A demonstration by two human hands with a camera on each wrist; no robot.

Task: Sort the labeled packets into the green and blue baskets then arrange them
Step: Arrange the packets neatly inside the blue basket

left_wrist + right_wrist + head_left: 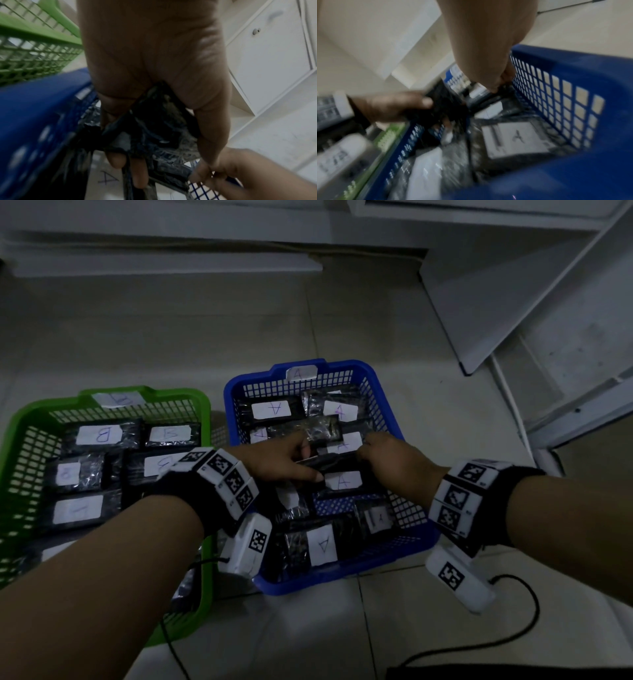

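Note:
The blue basket (pixel 342 581), tagged A, holds several black packets with white A labels (pixel 274 409). To its left, the green basket (pixel 34 409) holds several packets labelled B (pixel 99 435). Both hands are inside the blue basket near its middle. My left hand (pixel 284 460) curls its fingers round a black packet (pixel 154 128), seen in the head view as a dark strip (pixel 325 464) between the hands. My right hand (pixel 390 460) pinches that packet's right end (pixel 498 88), close to the basket's right wall (pixel 556 94). The held packet's label is hidden.
Both baskets stand side by side on a pale tiled floor (pixel 342 320). White cabinet panels (pixel 531 302) rise at the back and right. A black cable (pixel 527 628) loops over the floor at the lower right.

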